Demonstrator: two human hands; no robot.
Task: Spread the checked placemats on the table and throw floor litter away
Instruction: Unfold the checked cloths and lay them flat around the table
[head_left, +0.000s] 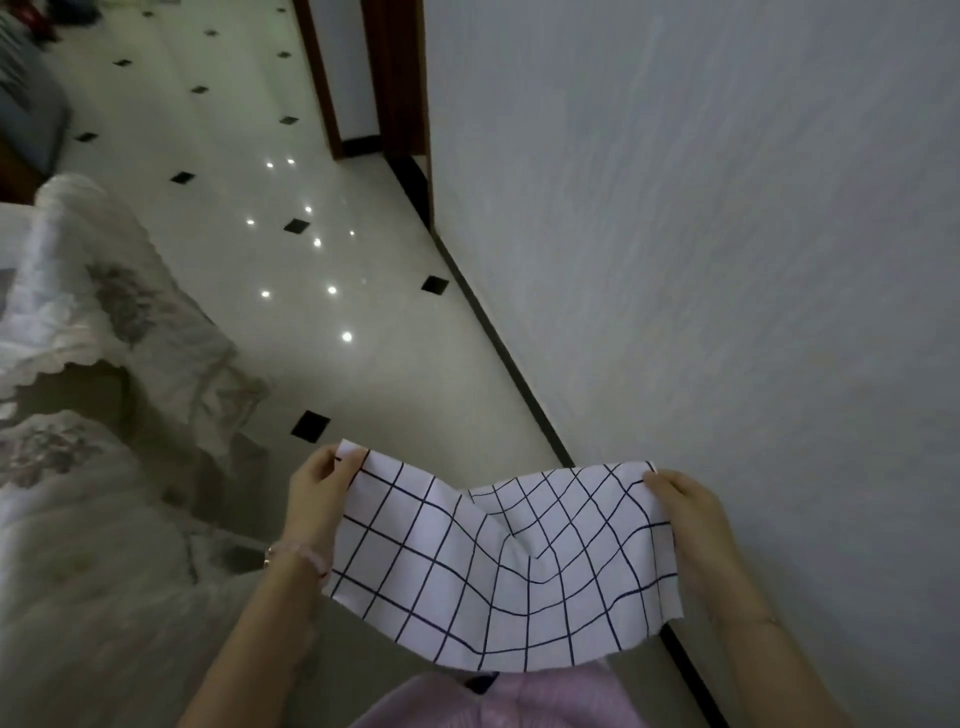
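The checked placemat (498, 566), white with a dark grid, hangs in the air at 6 o'clock in the view, held up over the floor (332, 364) and sagging in a fold at its middle. The left hand (317, 499) pinches its corner at 10 o'clock, fingers (347, 460) curled over the edge. The right hand (691, 519) grips the edge at 3 o'clock, thumb on top. A beaded bracelet (296, 551) circles the left wrist. A pale wall (701, 234) fills the side at 3 o'clock. A sofa cover (78, 467) with grey flowers lies at 9 o'clock. Dark diamond insets dot the glossy tiles.
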